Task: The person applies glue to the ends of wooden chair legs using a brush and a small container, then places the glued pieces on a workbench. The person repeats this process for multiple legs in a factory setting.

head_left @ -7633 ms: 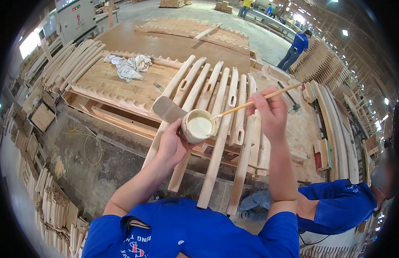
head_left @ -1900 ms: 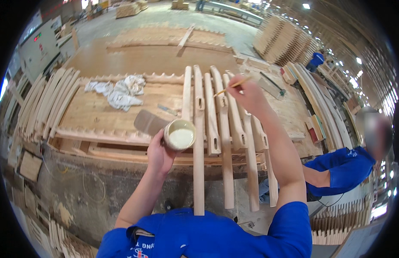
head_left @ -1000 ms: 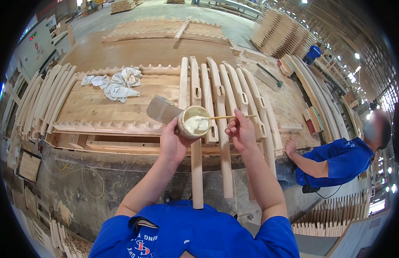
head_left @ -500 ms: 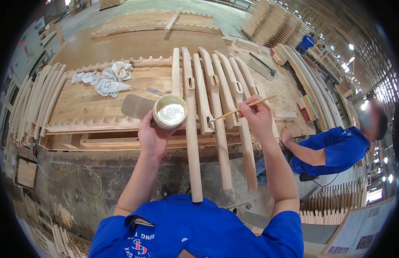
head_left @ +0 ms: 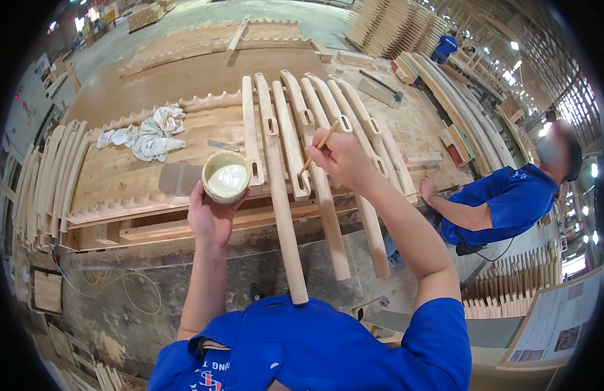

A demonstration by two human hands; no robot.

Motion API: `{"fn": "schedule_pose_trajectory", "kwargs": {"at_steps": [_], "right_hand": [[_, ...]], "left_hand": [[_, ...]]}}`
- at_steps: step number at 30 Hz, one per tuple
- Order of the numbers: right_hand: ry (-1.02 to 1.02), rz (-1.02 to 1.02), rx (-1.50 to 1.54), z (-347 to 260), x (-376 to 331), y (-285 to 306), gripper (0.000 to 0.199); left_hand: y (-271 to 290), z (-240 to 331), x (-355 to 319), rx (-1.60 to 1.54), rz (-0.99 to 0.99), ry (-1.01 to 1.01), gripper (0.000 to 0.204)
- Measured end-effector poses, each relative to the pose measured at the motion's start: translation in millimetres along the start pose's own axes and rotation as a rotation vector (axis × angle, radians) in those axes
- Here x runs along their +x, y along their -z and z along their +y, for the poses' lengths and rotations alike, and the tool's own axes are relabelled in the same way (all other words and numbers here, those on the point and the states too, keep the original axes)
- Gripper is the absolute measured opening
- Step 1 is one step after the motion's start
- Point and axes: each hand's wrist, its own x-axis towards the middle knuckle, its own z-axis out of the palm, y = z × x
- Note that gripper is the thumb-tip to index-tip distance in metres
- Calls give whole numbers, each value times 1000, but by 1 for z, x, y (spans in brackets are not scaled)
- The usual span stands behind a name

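My left hand (head_left: pixel 213 215) is wrapped round a cup of white liquid (head_left: pixel 226 177), held upright above the table's front edge. In my right hand (head_left: pixel 341 158) is a thin wooden brush (head_left: pixel 326 138), pinched between the fingers. The brush slants down, its tip at the slot near the lower end of a pale wooden piece (head_left: pixel 289 140). Several such slotted wooden pieces lie side by side in front of me, among them a longer one (head_left: pixel 284 208) that juts over the near edge toward my body. Whatever is on the brush tip is too small to make out.
White rags (head_left: pixel 149 133) lie left on the wooden worktable (head_left: pixel 204 137), near a notched rail (head_left: pixel 185 106) and a brown flat plate (head_left: pixel 178 179). More wooden pieces (head_left: pixel 54 176) lean at the far left. A co-worker in blue (head_left: pixel 504 202) stands close on my right.
My view has shifted slightly. My right hand has turned and moved left, bringing the brush from nearly level to steep, its tip now at a slot. The cup stays in my left hand.
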Motion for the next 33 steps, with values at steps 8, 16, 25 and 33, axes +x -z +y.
{"fn": "schedule_pose_trajectory", "kwargs": {"at_steps": [8,16,25,33], "right_hand": [[-50,-71,-49,4,4,11,20],[-150,-163,-48,-5,6,15,24],[48,-345,-209,-22,17,18,14],[184,-325,-193,-52,13,32,8]], "left_hand": [[0,4,-3,7,-4,-3,43],[-3,0,-1,9,-23,7,43],[-2,-3,1,22,-17,25,44],[-1,-2,6,77,17,-21,43]]}}
